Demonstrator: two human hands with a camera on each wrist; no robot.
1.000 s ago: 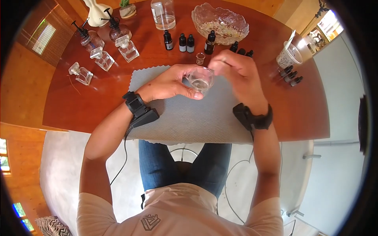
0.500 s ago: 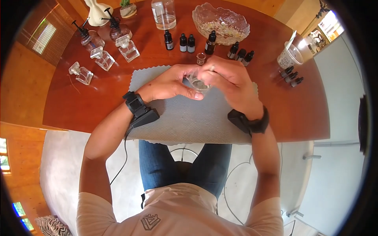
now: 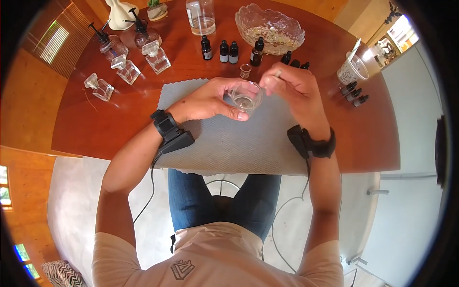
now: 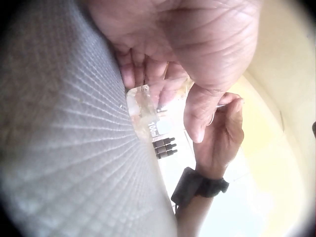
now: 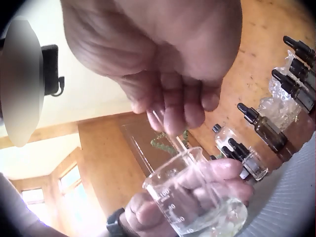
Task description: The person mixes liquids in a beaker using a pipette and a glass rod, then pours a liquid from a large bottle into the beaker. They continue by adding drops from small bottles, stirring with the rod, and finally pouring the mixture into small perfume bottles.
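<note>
My left hand [image 3: 208, 103] grips a clear glass beaker [image 3: 247, 101] above the grey mat, thumb on the near side and fingers round the far side. In the right wrist view the beaker [image 5: 173, 197] is tilted, with printed volume marks and a little clear liquid [image 5: 217, 222] in the bottom. My right hand [image 3: 299, 93] is just right of the rim, fingers curled together, pinching a thin clear rod [image 5: 156, 117]. The rod slants down toward the beaker's mouth; most of its upper part is hidden by the fingers.
Beyond the mat [image 3: 229, 143] stand a tiny glass cup [image 3: 245, 71], several dark dropper bottles [image 3: 256, 51], a large clear bottle [image 3: 201, 19] and a wavy glass bowl [image 3: 272, 31]. Square glass bottles [image 3: 157, 60] are at left; a patterned cup [image 3: 351, 69] and small vials [image 3: 354, 94] at right.
My right hand moved left over the beaker's mouth, then drew back to the right of the rim. The left hand and beaker have stayed nearly in place.
</note>
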